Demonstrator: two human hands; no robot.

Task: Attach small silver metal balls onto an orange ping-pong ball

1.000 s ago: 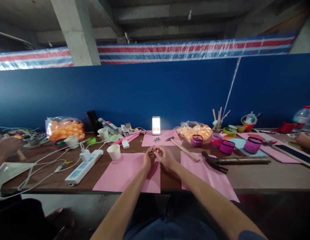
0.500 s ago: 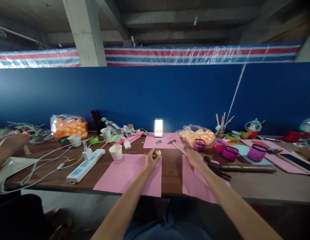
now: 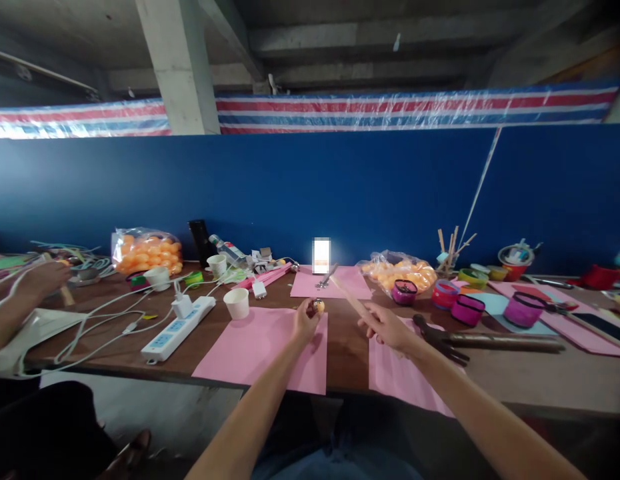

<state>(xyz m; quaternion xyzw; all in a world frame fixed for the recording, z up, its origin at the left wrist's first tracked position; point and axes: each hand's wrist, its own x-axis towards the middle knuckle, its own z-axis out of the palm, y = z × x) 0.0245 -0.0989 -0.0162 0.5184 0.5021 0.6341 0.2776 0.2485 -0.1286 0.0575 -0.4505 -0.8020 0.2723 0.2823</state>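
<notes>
My left hand [image 3: 306, 323] pinches a small orange ball [image 3: 319, 307] with a shiny metal piece at its top, above the right edge of a pink sheet [image 3: 250, 347]. In my right hand [image 3: 387, 328] is the wooden handle of a small hammer [image 3: 351, 296], its dark head raised and tilted up to the left over the back pink sheet [image 3: 357, 281]. Small metal pieces [image 3: 321, 285] lie on that back sheet, partly hidden by the hammer head. Under my right wrist is another pink sheet [image 3: 400, 380].
A large claw hammer [image 3: 500, 342] lies right of my right hand. A paper cup [image 3: 237, 304] and a power strip [image 3: 177, 331] stand left. Bags of orange balls [image 3: 150, 253] sit left and right. Another person's hand [image 3: 43, 283] works at far left.
The hammer has swung upright, its head rising from right of the metal pieces to above them. My right hand has shifted slightly lower. The view has turned a little left.
</notes>
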